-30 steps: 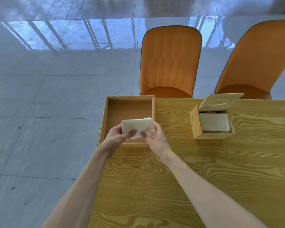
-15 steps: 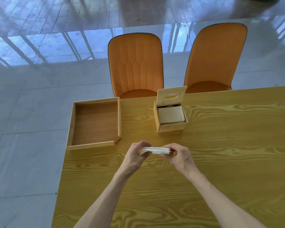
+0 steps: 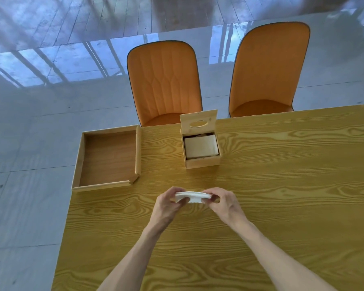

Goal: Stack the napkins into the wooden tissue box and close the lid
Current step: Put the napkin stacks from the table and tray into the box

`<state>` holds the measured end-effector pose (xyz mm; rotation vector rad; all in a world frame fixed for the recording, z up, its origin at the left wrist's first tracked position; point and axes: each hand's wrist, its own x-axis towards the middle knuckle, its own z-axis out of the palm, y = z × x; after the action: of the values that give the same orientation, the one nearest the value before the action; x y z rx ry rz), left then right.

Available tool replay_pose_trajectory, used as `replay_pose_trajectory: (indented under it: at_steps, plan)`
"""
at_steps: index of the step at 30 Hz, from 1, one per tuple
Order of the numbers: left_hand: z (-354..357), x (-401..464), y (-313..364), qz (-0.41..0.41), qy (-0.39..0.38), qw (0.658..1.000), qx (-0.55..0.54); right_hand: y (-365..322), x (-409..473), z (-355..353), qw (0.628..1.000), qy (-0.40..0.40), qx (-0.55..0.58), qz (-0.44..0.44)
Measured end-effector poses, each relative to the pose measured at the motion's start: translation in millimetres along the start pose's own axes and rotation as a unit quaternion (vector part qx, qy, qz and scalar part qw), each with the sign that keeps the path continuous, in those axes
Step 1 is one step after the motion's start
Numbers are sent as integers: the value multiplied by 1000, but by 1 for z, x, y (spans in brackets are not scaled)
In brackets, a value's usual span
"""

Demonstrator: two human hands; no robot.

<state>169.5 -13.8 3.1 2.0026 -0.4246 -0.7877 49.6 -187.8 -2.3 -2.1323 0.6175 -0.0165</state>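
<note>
Both the left hand and right hand pinch a thin white napkin stack; the open-lidded square wooden tissue box holds cream napkins, beside a shallow wooden tray

Both hands pinching napkin stack, open tissue box beyond

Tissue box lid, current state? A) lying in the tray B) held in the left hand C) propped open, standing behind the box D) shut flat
C: the lid stands upright at the far edge of the tissue box, leaving the napkins inside exposed.
</note>
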Motion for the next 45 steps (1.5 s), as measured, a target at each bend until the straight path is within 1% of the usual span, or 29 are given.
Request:
replay_pose_trajectory:
  at_steps: [4, 8, 11, 15, 20, 23, 30, 32, 35, 38, 45]
  plan:
    - [-1, 8, 15, 4, 18, 1000, -19, -2, 9, -18, 999, 1, 39, 24]
    - [-6, 26, 46, 40, 20, 999, -30, -14, 26, -47, 993, 52, 100, 18]
    - [-10, 46, 69, 58, 61, 996, -43, -28, 50, -67, 987, 94, 128, 16]
    - [-13, 73, 96, 28, 119, 989, -81, -43, 83, -79, 985, 119, 124, 18]
    - [-14, 98, 110, 0, 160, 985, -64, -53, 107, -81, 983, 148, 93, 49]
    - [-12, 107, 107, -24, 162, 985, -58, -51, 116, -78, 983, 160, 63, 68]
    - [-4, 111, 102, -51, 162, 985, -26, -42, 125, -73, 977, 186, 14, 103]
    - [-2, 113, 104, -57, 171, 984, -4, -42, 127, -71, 977, 186, -3, 105]
    - [0, 117, 105, -65, 185, 979, 56, -43, 131, -69, 976, 189, -35, 104]
    - [1, 119, 102, -63, 186, 976, 98, -43, 135, -66, 973, 190, -69, 107]
    - [6, 121, 99, -59, 187, 976, 94, -42, 139, -66, 972, 191, -57, 127]
